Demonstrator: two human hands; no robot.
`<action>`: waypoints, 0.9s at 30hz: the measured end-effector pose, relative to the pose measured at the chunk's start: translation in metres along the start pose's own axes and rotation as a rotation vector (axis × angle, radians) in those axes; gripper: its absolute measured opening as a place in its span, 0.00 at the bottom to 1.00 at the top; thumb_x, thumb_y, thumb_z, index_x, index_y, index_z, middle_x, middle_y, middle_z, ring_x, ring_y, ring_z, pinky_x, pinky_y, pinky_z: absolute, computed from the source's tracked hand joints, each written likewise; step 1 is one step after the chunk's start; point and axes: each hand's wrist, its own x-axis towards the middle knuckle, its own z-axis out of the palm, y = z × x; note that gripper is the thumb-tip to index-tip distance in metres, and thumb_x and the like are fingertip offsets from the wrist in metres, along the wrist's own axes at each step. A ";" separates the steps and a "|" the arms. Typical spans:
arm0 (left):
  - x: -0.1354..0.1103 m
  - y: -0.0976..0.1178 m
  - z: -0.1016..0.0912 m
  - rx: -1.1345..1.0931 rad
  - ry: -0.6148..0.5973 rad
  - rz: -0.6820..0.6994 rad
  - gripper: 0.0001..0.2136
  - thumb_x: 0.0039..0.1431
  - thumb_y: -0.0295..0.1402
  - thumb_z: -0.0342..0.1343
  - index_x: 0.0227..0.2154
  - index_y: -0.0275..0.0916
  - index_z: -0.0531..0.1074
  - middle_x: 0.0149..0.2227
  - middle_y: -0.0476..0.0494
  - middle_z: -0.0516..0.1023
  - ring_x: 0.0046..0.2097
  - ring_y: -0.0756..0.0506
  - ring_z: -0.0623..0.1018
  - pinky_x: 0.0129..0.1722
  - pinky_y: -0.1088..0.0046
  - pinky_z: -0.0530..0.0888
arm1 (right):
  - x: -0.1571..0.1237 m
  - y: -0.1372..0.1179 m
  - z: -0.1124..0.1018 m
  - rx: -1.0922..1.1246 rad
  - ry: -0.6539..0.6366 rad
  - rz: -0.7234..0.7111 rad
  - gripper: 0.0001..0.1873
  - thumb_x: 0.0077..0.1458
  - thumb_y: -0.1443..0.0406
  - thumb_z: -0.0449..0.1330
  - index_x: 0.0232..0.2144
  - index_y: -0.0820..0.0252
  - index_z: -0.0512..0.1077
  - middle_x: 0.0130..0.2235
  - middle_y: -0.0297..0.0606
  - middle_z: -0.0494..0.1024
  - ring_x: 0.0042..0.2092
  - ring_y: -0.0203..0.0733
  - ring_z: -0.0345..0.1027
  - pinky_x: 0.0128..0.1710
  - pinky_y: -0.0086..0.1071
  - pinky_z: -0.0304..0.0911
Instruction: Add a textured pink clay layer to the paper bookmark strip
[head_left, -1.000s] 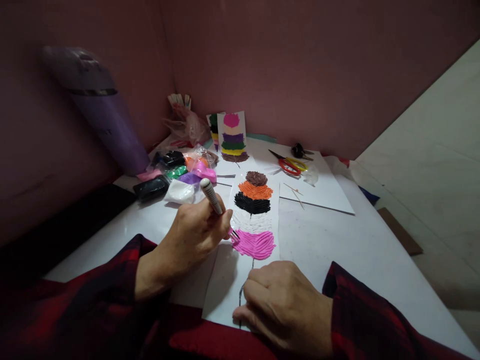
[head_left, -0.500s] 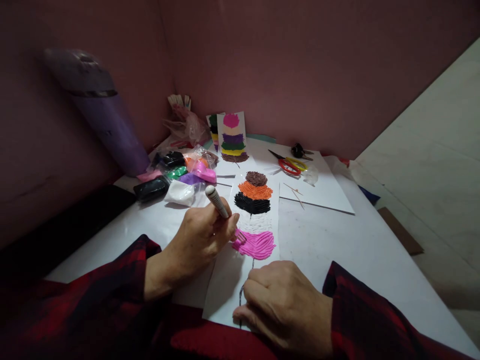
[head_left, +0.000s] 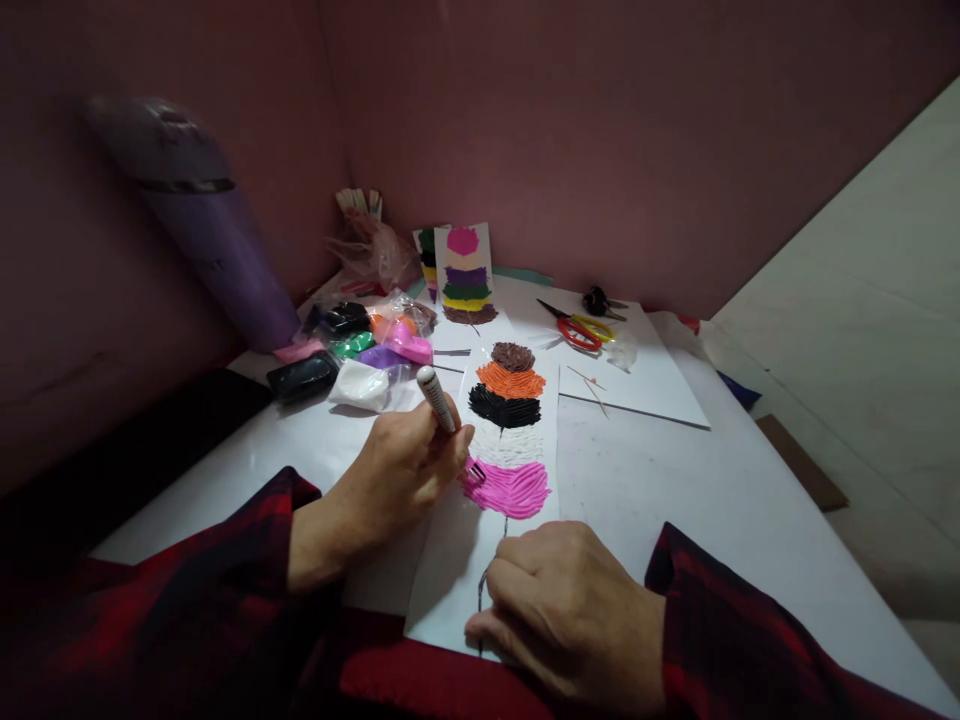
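Note:
My left hand (head_left: 390,480) is closed around the patterned white handle of a fork (head_left: 436,398). The small prongs touch the left side of the pink clay band (head_left: 517,488), whose surface carries curved grooves. Above it on the white card (head_left: 442,590) come white, black (head_left: 506,406), orange (head_left: 511,380) and brown clay bands, also grooved. Below runs a drawn dark stem line. My right hand (head_left: 570,610), fingers curled, presses on the lower right part of the card and holds it down. Its fingertips are partly hidden.
Bagged clay packs (head_left: 367,350) lie at the back left. Two finished-looking striped cards (head_left: 466,280) lean near the wall. Red-and-yellow-handled scissors (head_left: 581,330) and thin sticks (head_left: 596,390) lie on the right. A tall purple bottle-like object (head_left: 217,240) stands at the left.
My left hand has shifted slightly left with the fork, and its prongs now sit farther left on the pink band. My right hand has stayed in place.

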 end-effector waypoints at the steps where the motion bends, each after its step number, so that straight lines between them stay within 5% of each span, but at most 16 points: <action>1: 0.000 0.000 0.000 0.000 -0.001 -0.002 0.07 0.60 0.27 0.49 0.26 0.38 0.63 0.21 0.50 0.71 0.21 0.53 0.71 0.21 0.77 0.69 | 0.000 0.000 0.000 0.001 0.006 -0.001 0.23 0.67 0.59 0.44 0.23 0.60 0.65 0.23 0.33 0.68 0.22 0.35 0.55 0.23 0.33 0.45; 27: 0.003 -0.005 -0.006 0.050 0.081 0.013 0.07 0.60 0.26 0.50 0.25 0.36 0.65 0.21 0.49 0.72 0.21 0.52 0.72 0.22 0.76 0.70 | -0.003 0.002 0.005 0.009 0.025 0.000 0.21 0.67 0.60 0.46 0.23 0.60 0.64 0.23 0.32 0.68 0.23 0.34 0.53 0.24 0.33 0.42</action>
